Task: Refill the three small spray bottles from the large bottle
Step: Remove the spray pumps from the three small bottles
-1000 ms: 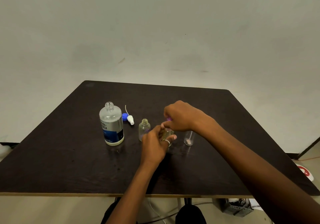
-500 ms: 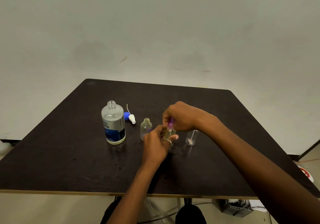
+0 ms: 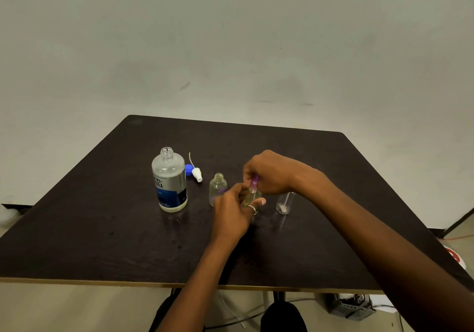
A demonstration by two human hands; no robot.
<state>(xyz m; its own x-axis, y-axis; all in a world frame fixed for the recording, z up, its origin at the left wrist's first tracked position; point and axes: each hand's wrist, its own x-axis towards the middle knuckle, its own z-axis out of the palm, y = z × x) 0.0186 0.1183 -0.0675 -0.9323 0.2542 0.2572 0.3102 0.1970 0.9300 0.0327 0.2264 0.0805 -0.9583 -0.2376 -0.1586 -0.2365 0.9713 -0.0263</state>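
Left hand [image 3: 236,211] grips the small clear plastic spray bottle [image 3: 253,196], right hand [image 3: 270,172] pinches its purple spray cap [image 3: 254,179]; tilting risks spillage onto the dark table [image 3: 102,229].

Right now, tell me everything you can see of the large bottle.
The large bottle looks like clear plastic, with round shoulders and a threaded neck that is open, with no cap on. A label wraps its body: a grey band with white letters above, dark blue below. It stands upright on the dark table, towards the left. A blue cap lies just behind its right side; whether they touch cannot be told. Its liquid level is hard to read.
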